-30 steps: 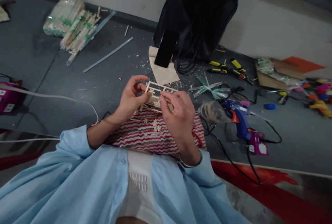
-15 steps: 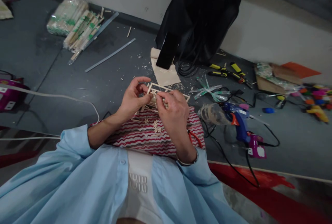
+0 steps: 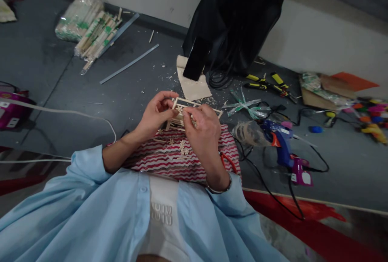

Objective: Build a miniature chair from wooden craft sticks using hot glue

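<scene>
A small frame of thin wooden sticks (image 3: 190, 102) is held over a red, white and grey wavy-striped cloth (image 3: 157, 159). My left hand (image 3: 157, 113) grips the left end of the frame, thumb in front and fingers behind. My right hand (image 3: 203, 130) is closed in a pinch at the near side of the frame, close to my left thumb. Whatever its fingertips hold is too small and covered to make out. Little star-shaped wooden pieces (image 3: 183, 147) and short sticks lie on the cloth below.
A blue hot glue gun (image 3: 280, 146) with cables lies right, near yellow-black pliers (image 3: 263, 86). A phone (image 3: 196, 60) rests against a black bag (image 3: 233, 23) behind. Bagged sticks (image 3: 97, 37) and a glue stick (image 3: 129, 64) lie left. Red-handled pliers (image 3: 228, 161) sit beside my right wrist.
The view has shifted very slightly. Both hands stay at the frame in nearly the same pose, with only a tiny movement of the fingers.
</scene>
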